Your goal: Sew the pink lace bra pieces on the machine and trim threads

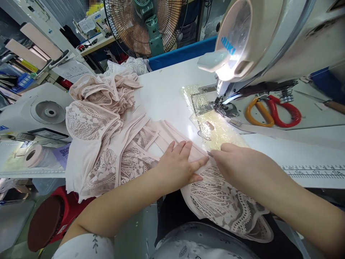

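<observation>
My left hand (179,163) lies flat with fingers stretched out on a pale pink lace garment piece (218,201) at the table's front edge. My right hand (239,162) rests beside it, fingertips pinching the garment's pink band edge near the left thumb. The lace piece hangs off the table toward my lap. A white Juki sewing machine (253,39) stands at the right, its presser foot (222,108) a little beyond my hands over a shiny plate area.
A pile of pink lace pieces (105,126) covers the table's left. Scissors with orange and red handles (272,111) lie on the machine bed. A fan (144,25) stands behind. A second machine and a white tape roll (35,156) sit at left.
</observation>
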{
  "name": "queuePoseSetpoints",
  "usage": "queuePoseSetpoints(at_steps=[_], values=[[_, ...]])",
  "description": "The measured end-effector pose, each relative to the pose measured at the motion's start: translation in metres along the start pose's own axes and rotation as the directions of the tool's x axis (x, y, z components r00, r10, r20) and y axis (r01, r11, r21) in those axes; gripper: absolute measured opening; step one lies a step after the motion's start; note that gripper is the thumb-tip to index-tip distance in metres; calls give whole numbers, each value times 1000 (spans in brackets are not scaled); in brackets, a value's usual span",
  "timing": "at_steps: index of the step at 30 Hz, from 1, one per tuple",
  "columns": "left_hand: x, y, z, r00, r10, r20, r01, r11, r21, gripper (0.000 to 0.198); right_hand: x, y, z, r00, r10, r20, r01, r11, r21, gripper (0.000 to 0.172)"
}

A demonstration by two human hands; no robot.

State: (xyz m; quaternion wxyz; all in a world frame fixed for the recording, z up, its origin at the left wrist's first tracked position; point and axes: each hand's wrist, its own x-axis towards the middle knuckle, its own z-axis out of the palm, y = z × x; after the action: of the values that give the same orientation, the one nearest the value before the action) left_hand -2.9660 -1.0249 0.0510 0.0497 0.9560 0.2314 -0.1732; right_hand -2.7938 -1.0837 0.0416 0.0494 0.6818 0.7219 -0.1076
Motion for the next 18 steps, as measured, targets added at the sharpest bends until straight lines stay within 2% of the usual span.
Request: queuePoseSetpoints(at_steps=[4, 8, 12, 18], values=[[0, 0, 1, 1000, -3, -12, 3, 1000, 9, 60, -11, 5, 6, 992, 4, -126, 2, 999, 52, 21], [0, 1, 0, 1000, 0, -18, 0, 1000, 19, 61, -4, 3, 12, 965, -51, -257, 74, 994, 78, 22], [0, 1, -1, 1000, 6, -26, -6, 1000, 23, 61, 4, -2, 11, 971, -70, -227, 82, 996, 47, 20], [0, -1, 0, 999, 7, -46, -6, 1000, 19, 59, 0, -1, 4, 991, -86, -103, 85, 996, -12, 21]])
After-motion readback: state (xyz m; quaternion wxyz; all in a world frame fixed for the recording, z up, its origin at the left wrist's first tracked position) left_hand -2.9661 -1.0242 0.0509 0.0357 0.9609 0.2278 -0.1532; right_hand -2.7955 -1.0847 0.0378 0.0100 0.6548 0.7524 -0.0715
